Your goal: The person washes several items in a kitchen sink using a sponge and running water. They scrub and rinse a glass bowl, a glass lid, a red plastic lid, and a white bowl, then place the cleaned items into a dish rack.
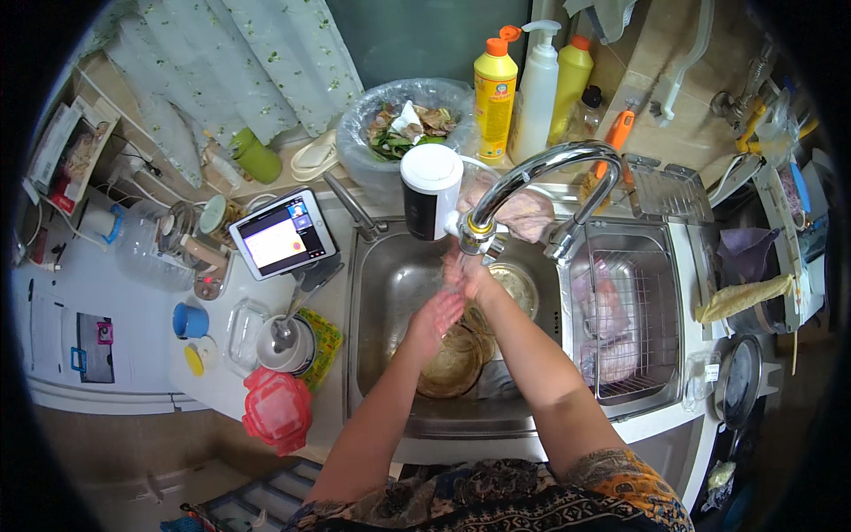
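Observation:
Both of my hands are over the left basin of a steel sink point(399, 266), in water running from the chrome faucet point(548, 156). My left hand point(435, 320) holds nothing, its fingers stretched towards the stream. Right beneath the faucet head is my right hand point(469, 274); its fingers are blurred by water and partly hidden. Below them, an amber glass bowl point(452, 366) lies in the basin, with a round clear dish point(517, 286) to its right. A dark cloth-like piece point(498, 380) sits beside the bowl. Behind the faucet stands a white-and-black canister point(431, 193).
A wire rack point(631, 319) spans the right basin above bagged items. Behind the sink are a lined bin of scraps point(405, 133), a yellow bottle point(494, 100) and a pump bottle point(535, 100). Leftwards are a tablet point(284, 233), stacked bowls point(286, 342) and a red lid point(277, 409).

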